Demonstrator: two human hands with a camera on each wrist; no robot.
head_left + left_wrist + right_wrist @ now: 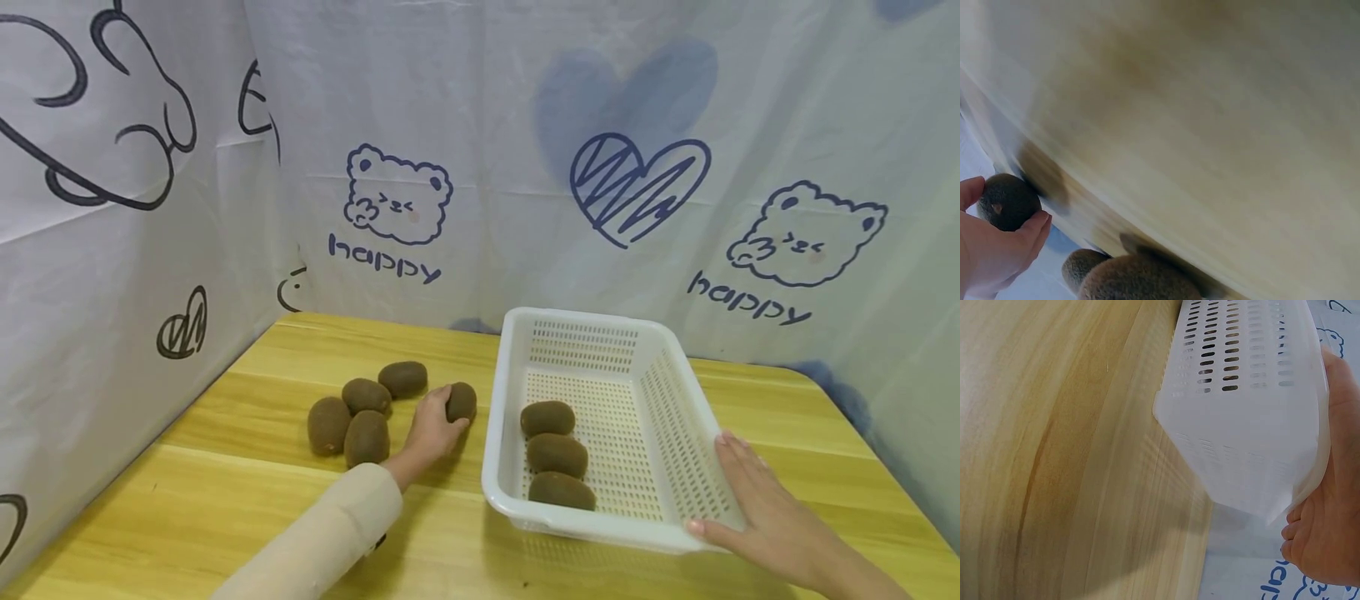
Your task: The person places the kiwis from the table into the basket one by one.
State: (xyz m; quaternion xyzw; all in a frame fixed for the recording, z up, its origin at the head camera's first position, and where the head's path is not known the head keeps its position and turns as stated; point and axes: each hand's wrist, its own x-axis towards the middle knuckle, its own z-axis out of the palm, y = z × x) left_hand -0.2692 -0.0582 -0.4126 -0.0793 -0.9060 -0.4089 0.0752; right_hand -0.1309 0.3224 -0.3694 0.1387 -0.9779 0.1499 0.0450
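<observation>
Pinching a fuzzy, oval kiwifruit (462, 403), left hand (431, 427); right hand (767, 508) holding a slotted plastic basket (618, 433)

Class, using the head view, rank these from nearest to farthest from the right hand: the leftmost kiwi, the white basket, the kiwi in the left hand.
1. White basket: touching the right hand.
2. Held kiwi: in the left hand, left of the basket.
3. Leftmost kiwi: on the table, farther left.
</observation>
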